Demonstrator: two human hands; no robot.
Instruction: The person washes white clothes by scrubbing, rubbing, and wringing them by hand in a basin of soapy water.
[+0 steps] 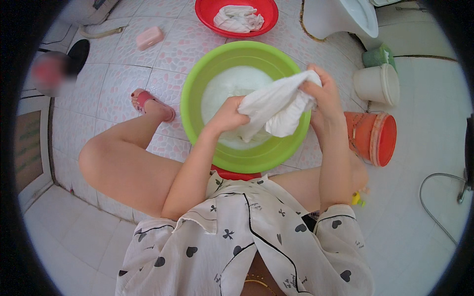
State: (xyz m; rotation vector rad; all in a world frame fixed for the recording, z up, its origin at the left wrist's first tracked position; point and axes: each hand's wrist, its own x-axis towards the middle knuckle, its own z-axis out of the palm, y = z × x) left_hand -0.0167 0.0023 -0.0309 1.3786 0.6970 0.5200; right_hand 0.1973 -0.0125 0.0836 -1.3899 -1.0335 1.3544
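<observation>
A wet white cloth (277, 100) is stretched between my two hands above a round green plastic basin (237, 161). My left hand (229, 115) grips its lower left end, over the basin's middle. Higher up, my right hand (323, 90) pinches the opposite end over the basin's right rim. Folds of the cloth hang down between them. Whitish, sudsy water (229, 87) lies in the basin, partly hidden by my left hand and the cloth.
Beyond the basin, a red basin (273, 22) holds white cloth (237, 18). A pink soap bar (149, 38) lies on the tiled floor (122, 79). To the right are an orange bucket (361, 135), a white bucket (372, 84) and a white ceramic fixture (333, 18).
</observation>
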